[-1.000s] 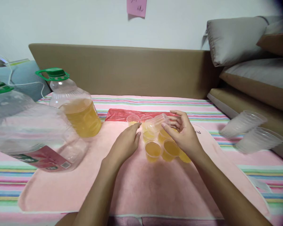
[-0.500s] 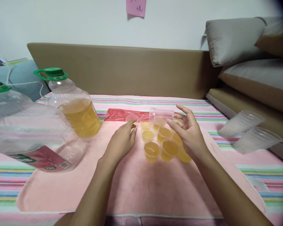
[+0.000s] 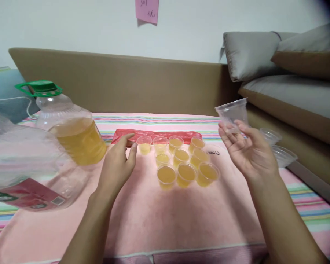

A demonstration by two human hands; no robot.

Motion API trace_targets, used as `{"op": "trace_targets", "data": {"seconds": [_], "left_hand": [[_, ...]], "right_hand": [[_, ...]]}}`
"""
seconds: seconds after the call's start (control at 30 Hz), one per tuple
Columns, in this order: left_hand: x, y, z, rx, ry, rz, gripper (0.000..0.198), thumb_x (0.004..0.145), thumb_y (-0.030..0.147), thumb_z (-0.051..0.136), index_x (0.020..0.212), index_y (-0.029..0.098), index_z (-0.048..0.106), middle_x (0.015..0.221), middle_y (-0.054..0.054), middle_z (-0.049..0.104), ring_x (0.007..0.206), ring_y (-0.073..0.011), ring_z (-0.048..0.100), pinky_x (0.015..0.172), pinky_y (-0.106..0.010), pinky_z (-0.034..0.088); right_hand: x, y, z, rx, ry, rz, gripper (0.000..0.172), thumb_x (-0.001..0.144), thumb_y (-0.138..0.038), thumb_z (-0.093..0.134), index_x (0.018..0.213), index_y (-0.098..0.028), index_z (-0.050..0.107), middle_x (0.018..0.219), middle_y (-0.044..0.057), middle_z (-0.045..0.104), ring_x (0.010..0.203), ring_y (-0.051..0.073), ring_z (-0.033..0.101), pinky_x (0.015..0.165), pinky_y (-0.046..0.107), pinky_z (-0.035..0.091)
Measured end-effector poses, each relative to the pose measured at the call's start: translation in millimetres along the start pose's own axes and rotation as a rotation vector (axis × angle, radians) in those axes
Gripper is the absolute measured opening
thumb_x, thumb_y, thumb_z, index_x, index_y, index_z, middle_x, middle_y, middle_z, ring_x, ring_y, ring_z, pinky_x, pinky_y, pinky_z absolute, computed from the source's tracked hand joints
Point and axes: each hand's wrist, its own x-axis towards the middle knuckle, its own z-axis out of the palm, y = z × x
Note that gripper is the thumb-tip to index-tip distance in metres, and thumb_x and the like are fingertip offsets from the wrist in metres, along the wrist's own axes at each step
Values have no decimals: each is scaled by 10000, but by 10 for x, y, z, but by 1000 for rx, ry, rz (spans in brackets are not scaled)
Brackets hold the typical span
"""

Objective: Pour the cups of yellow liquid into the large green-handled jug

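My right grip holds a clear cup, slightly tilted, my left grip, fingers parted, near yellow drinks.

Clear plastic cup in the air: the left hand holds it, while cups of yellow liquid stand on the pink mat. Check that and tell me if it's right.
Wrong hand: the head view shows the right hand, not the left hand, holding the clear plastic cup in the air. The cups of yellow liquid do stand on the pink mat.
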Motion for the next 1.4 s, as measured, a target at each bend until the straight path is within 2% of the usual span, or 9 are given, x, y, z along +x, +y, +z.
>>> {"op": "trace_targets", "data": {"seconds": [0.13, 0.2, 0.3, 0.43, 0.6, 0.8, 1.0, 1.23, 1.4], "left_hand": [[23, 28, -37, 43, 36, -24, 596, 1003, 512, 496, 1473, 177, 644, 1204, -151, 813, 1076, -351, 791, 852, -456, 582], [33, 38, -53, 75, 33, -46, 607, 985, 510, 514, 1491, 196, 634, 1235, -143, 813, 1131, -361, 786, 866, -451, 575], [42, 38, -69, 101, 26, -82, 618, 984, 524, 503, 1506, 215, 623, 1275, -137, 808, 1166, -368, 782, 868, -449, 576], [50, 18, -61, 121, 31, -81, 676, 966, 581, 485, 1501, 195, 631, 1313, -155, 800, 1184, -385, 781, 875, -464, 588], [67, -2, -21, 156, 20, -89, 723, 940, 618, 475, 1492, 181, 638, 1286, -169, 806, 1155, -402, 791, 887, -496, 607], [67, -39, -7, 165, 12, -83, 719, 936, 638, 478, 1488, 205, 635, 1277, -162, 811, 1175, -408, 787, 892, -507, 616], [62, -71, -14, 170, 3, -78, 742, 939, 640, 473, 1507, 187, 619, 1269, -175, 807, 1152, -408, 778, 878, -500, 595], [60, -64, -27, 194, -17, -91, 758, 942, 660, 463, 1517, 190, 612, 1281, -167, 805, 985, -381, 753, 829, -479, 560], [52, -77, -21, 189, 0, -61, 692, 969, 624, 494, 1508, 207, 611, 1266, -144, 821, 930, -346, 737, 792, -433, 539]], "right_hand": [[138, -453, -306, 92, 136, -155, 409, 734, -184, 810, 1126, -133, 703, 1270, 111, 653, 1283, 232, 736, 1057, 301, 676], [210, -657, -536, 94, 201, -244, 380, 761, -211, 796, 1124, -146, 703, 1303, 101, 635, 1196, 186, 735, 996, 269, 681], [332, -868, -941, 32, 317, -333, 368, 704, -207, 803, 1053, -173, 692, 1257, 68, 651, 1050, 117, 707, 892, 195, 648], [517, -938, -1424, -136, 446, -464, 444, 573, -231, 811, 976, -202, 627, 1136, 49, 688, 1103, 147, 735, 1025, 253, 609], [706, -851, -1782, -329, 557, -559, 697, 412, -239, 782, 1078, -246, 575, 985, -39, 663, 1076, 178, 736, 1147, 399, 561], [807, -692, -1970, -636, 562, -471, 720, 325, -340, 947, 985, -214, 691, 997, 5, 711, 1106, 246, 713, 1179, 482, 531], [901, -576, -2086, -790, 599, -353, 747, 376, -451, 973, 1030, -225, 692, 1070, 36, 682, 1187, 297, 682, 1141, 509, 538], [964, -512, -2206, -831, 582, -224, 830, 362, -496, 983, 1088, -245, 668, 1201, 52, 635, 1299, 338, 662, 1190, 519, 510], [1002, -550, -2217, -767, 616, -298, 939, 336, -536, 1016, 1115, -272, 565, 1248, 82, 655, 1326, 325, 651, 1195, 489, 508]]}}
